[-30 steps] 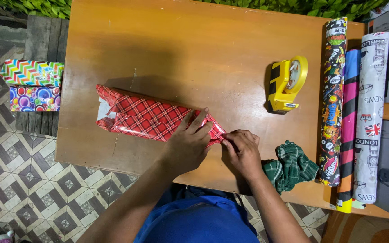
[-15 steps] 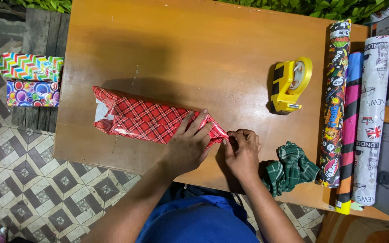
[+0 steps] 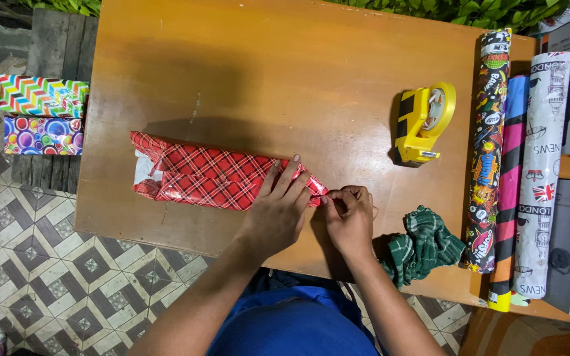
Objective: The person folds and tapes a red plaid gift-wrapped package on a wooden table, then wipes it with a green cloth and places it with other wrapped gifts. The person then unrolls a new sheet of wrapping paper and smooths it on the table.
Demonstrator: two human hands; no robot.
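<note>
- At far left, off the worktop (image 3: 166,39), we see two wrapped boxes (image 3: 39,115) stacked on a dark wooden ledge, one in zigzag stripes, one in bubbles.
- The parcel (image 3: 212,175) lies on the worktop's near half, wrapped in red plaid paper. Its left end is still open, with white showing inside.
- We judge it light and boxy, its paper thin, easily creased or torn. The firm long sides look like the best place to hold it.
- Our left hand (image 3: 277,209) lies flat on the parcel's right part, fingers spread, pressing it down.
- Our right hand (image 3: 349,214) is nearly closed, its fingertips pinching the folded paper flap at the parcel's right end.
- A crumpled green plaid cloth (image 3: 423,244) lies just beside that hand.
- A yellow tape dispenser (image 3: 423,122) stands farther back.
- Three paper rolls (image 3: 519,178) lie side by side along the right edge.
</note>
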